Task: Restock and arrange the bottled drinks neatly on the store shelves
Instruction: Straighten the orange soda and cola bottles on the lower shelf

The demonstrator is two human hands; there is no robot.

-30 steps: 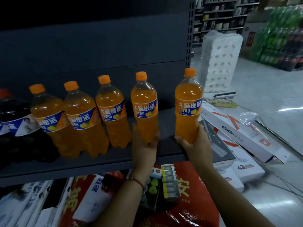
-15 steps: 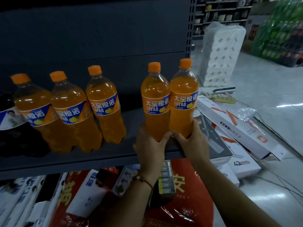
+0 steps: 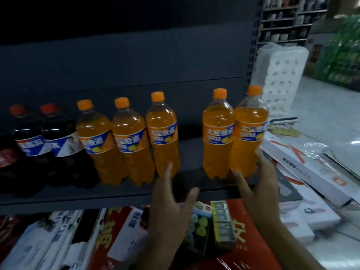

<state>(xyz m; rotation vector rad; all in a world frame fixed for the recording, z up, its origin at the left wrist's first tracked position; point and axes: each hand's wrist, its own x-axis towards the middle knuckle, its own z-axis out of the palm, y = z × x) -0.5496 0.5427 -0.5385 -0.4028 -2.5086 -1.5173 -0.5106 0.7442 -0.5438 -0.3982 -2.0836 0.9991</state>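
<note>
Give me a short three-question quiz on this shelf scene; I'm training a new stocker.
1. True or false: the right hand grips the rightmost orange bottle.
2. How many orange-capped bottles stand on the shelf?
3. The left hand is: A) gripping a bottle B) open, holding nothing C) out of view.

Key: 1 true; 2 five; 3 B.
</note>
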